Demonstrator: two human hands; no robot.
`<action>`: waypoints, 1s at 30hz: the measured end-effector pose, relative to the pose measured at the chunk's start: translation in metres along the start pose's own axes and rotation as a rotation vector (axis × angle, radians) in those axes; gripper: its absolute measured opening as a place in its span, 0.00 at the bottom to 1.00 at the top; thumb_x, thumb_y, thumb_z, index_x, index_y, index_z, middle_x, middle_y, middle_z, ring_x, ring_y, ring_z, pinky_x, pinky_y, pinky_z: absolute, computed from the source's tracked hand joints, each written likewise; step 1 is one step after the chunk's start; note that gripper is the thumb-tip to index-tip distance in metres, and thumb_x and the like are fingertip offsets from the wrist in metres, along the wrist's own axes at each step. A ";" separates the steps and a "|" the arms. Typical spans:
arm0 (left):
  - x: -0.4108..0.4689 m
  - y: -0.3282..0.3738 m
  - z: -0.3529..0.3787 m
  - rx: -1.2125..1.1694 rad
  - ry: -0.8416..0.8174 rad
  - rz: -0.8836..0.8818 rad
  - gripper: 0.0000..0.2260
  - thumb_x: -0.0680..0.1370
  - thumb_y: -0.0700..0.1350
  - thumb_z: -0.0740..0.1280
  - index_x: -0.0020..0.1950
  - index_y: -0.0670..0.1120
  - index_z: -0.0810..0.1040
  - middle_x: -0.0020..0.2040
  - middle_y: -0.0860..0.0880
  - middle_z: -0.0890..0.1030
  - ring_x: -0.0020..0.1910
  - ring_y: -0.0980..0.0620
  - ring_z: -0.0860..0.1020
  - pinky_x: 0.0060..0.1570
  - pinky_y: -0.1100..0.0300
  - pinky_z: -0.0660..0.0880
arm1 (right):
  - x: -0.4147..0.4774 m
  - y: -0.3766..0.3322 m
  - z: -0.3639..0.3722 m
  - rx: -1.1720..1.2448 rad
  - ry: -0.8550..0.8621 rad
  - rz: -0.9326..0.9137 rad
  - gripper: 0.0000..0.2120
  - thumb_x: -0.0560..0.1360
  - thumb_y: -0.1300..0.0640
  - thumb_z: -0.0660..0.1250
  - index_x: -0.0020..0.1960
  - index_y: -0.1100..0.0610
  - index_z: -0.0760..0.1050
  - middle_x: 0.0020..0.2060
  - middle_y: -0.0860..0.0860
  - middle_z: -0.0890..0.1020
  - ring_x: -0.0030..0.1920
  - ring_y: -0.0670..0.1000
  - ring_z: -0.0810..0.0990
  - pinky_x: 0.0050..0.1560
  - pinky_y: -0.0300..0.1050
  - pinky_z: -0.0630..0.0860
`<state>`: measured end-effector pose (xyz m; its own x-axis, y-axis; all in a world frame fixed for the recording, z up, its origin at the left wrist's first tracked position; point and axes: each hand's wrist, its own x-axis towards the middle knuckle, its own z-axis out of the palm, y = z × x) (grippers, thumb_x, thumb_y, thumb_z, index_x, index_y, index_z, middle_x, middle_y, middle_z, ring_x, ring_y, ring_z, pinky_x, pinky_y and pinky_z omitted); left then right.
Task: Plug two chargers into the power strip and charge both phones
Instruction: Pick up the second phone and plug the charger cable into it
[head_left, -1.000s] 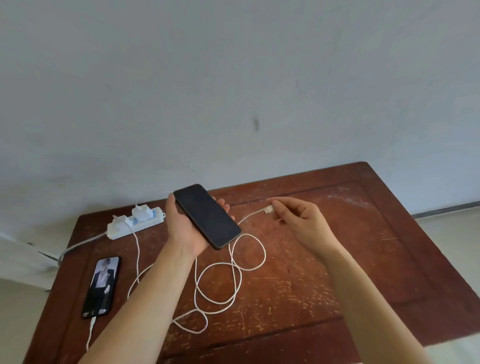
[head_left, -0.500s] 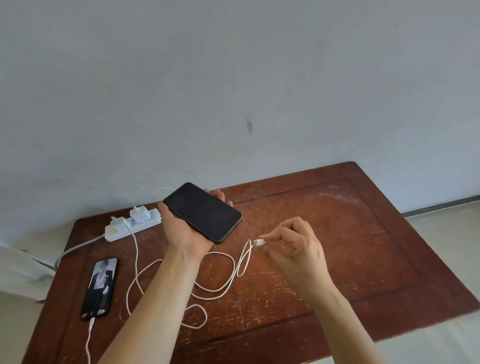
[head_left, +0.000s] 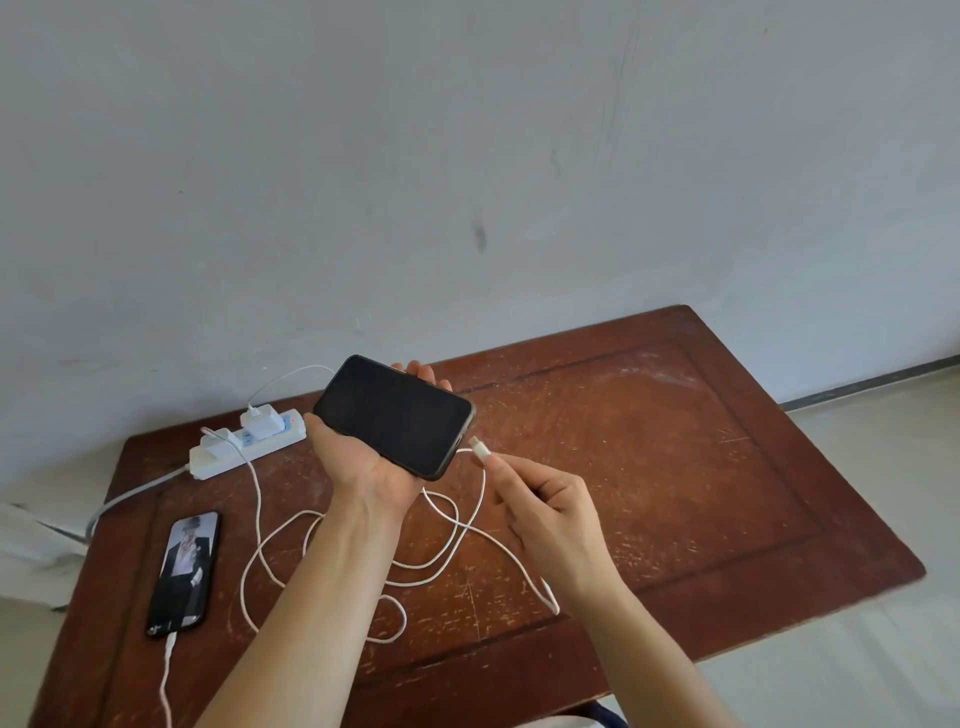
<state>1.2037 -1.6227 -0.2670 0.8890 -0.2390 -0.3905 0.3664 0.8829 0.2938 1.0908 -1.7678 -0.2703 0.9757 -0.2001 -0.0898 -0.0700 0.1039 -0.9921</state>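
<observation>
My left hand (head_left: 371, 465) holds a dark-screened black phone (head_left: 394, 414) above the table, screen up. My right hand (head_left: 540, 512) pinches the white cable plug (head_left: 480, 449), whose tip sits just off the phone's lower right end, apart from it. The white cable (head_left: 447, 540) loops across the table below. A white power strip (head_left: 248, 440) at the back left carries two white chargers (head_left: 260, 420). A second phone (head_left: 184, 571) with a lit screen lies at the left with a white cable in its near end.
The worn brown wooden table (head_left: 675, 493) stands against a pale grey wall (head_left: 467, 156). The strip's grey cord (head_left: 130, 496) runs off the left edge. Light floor (head_left: 857, 649) shows at the right.
My right hand has brought the plug from lower on the table up to the phone's end. My left hand has turned the phone more level. The cable loops have shifted.
</observation>
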 end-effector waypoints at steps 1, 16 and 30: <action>-0.002 -0.001 0.001 0.008 0.002 0.011 0.31 0.78 0.66 0.56 0.71 0.46 0.76 0.61 0.42 0.81 0.54 0.40 0.83 0.54 0.40 0.80 | -0.001 0.001 0.002 -0.013 0.016 -0.006 0.10 0.79 0.50 0.68 0.50 0.52 0.87 0.25 0.53 0.72 0.25 0.48 0.68 0.27 0.43 0.68; -0.009 0.005 -0.003 0.144 -0.026 0.063 0.36 0.76 0.71 0.55 0.68 0.44 0.77 0.62 0.41 0.81 0.60 0.41 0.81 0.60 0.39 0.77 | -0.001 -0.003 0.005 -0.023 -0.039 0.104 0.09 0.76 0.49 0.72 0.45 0.52 0.88 0.27 0.52 0.79 0.28 0.48 0.75 0.36 0.43 0.76; -0.009 -0.002 0.000 0.267 -0.092 0.006 0.36 0.77 0.72 0.53 0.54 0.43 0.84 0.53 0.41 0.84 0.55 0.41 0.82 0.62 0.39 0.76 | -0.003 -0.007 -0.008 0.004 -0.089 0.185 0.09 0.76 0.52 0.72 0.41 0.52 0.88 0.30 0.55 0.79 0.32 0.53 0.74 0.38 0.45 0.75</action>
<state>1.1953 -1.6228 -0.2642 0.9081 -0.2807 -0.3108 0.4096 0.7496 0.5199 1.0865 -1.7760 -0.2640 0.9607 -0.0906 -0.2624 -0.2492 0.1345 -0.9590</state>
